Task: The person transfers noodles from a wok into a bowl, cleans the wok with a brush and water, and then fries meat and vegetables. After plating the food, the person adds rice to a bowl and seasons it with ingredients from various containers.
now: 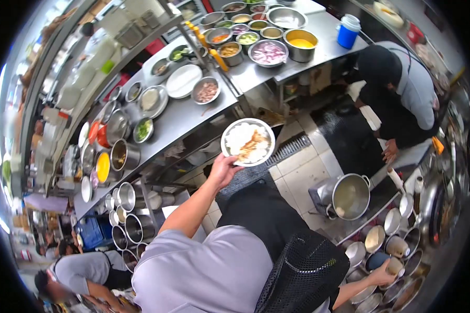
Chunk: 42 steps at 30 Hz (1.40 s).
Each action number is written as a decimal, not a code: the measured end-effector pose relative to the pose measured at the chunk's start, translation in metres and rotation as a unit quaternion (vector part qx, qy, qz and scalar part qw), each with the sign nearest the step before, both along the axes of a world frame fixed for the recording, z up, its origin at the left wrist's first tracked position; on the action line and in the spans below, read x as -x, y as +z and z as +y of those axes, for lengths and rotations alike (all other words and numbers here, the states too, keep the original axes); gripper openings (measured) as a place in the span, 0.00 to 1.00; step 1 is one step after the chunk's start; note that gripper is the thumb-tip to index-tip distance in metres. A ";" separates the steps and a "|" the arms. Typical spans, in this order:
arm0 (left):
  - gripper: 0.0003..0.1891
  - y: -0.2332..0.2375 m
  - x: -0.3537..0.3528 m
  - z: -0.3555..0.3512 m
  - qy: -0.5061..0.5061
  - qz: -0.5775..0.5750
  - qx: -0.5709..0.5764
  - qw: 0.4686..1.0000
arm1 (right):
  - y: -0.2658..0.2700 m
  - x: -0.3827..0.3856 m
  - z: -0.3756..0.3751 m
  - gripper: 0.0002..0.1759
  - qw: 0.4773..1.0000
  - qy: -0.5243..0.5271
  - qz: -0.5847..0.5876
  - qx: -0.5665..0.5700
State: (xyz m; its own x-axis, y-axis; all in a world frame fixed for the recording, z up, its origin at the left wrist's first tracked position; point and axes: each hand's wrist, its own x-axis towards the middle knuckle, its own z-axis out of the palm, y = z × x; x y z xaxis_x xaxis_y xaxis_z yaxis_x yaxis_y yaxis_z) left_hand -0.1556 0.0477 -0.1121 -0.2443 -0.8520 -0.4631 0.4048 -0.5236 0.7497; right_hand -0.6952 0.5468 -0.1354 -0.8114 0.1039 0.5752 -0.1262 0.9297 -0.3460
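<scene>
My left hand is closed on the near rim of a round metal bowl. White rice with a streak of brown sauce fills the bowl, which is held out in front of my body. Far to the lower right, my right hand is curled around a small beige container. Its exact kind is hard to make out. Around this hand stand several pots and tubs, among them a dark blue container and a brown one.
A large two-handled pot with liquid stands right of centre. Steel counters hold many bowls of chopped food, including sliced onion. One person bends at upper right; another works at lower left. Tiled floor shows between.
</scene>
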 end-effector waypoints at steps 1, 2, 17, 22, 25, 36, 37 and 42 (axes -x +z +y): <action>0.19 0.005 -0.018 0.003 0.063 -0.012 -0.003 0.998 | -0.017 0.002 0.003 0.39 1.000 -0.002 -0.009 0.022; 0.20 0.009 -0.051 -0.008 0.096 -0.013 0.001 0.995 | -0.014 -0.015 -0.011 0.35 0.999 -0.031 0.003 -0.005; 0.19 -0.040 -0.214 -0.159 0.313 0.055 0.080 0.945 | 0.030 -0.130 -0.052 0.29 0.990 0.071 -0.030 0.118; 0.14 -0.041 -0.214 -0.165 0.301 0.097 0.097 0.944 | 0.000 -0.218 -0.095 0.25 0.964 0.139 -0.138 0.181; 0.15 -0.049 -0.225 -0.164 0.283 0.074 0.062 0.954 | -0.007 -0.276 -0.126 0.22 0.924 0.173 -0.297 0.165; 0.14 -0.059 -0.215 -0.116 0.016 -0.068 0.027 0.997 | 0.011 -0.434 -0.223 0.16 0.818 0.267 -0.427 0.279; 0.13 -0.059 -0.205 -0.110 -0.036 -0.102 0.019 0.994 | -0.003 -0.442 -0.217 0.15 0.824 0.279 -0.427 0.246; 0.11 -0.080 -0.151 -0.116 -0.191 -0.373 0.313 0.852 | -0.022 -0.496 -0.206 0.15 0.810 0.307 -0.438 0.241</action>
